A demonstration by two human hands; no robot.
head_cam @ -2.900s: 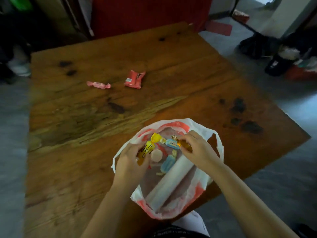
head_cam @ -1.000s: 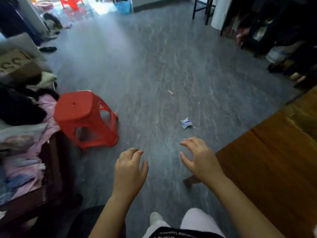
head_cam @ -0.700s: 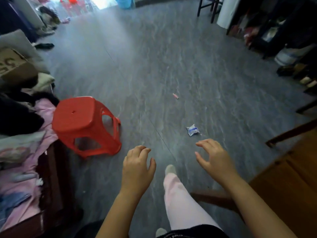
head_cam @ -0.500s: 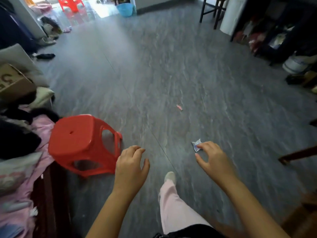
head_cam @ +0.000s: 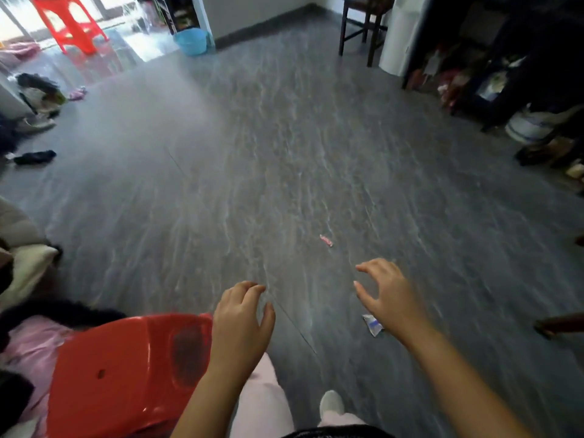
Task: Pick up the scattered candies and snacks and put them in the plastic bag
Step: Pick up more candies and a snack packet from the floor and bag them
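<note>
A small white packet [head_cam: 373, 325] with a blue patch lies crumpled on the grey floor [head_cam: 284, 172], its corners turned up, partly hidden under the heel of the right grip [head_cam: 390, 298]. Farther forward and a little to the left, well apart from it, a thin pink candy [head_cam: 326, 240] lies on the same floor, twisted at its ends. It is too small and blurred to read any print. The right grip, a bare hand, hangs above the floor, released, fingers spread and bent, holding nothing. The left grip [head_cam: 241, 320] is released too, fingers loosely curled and empty, in front of the edge of a red plastic stool [head_cam: 126, 374] that fills the lower left corner. Below the hands show a pale pink trouser leg [head_cam: 262, 403] and a light foot [head_cam: 331, 403] on the floor

Around both sweets the floor lies open ahead and to the right. On the left it is bounded by the stool and a heap of pink, black and cream clothes [head_cam: 28, 267]. On the right a dark wooden end [head_cam: 559, 325] juts in at the frame edge, and dark shelves [head_cam: 505, 74] with clutter line the far right. At the far end stand a dark chair [head_cam: 360, 26], a blue basin [head_cam: 191, 42] and a second red stool [head_cam: 69, 23] by a bright doorway
</note>
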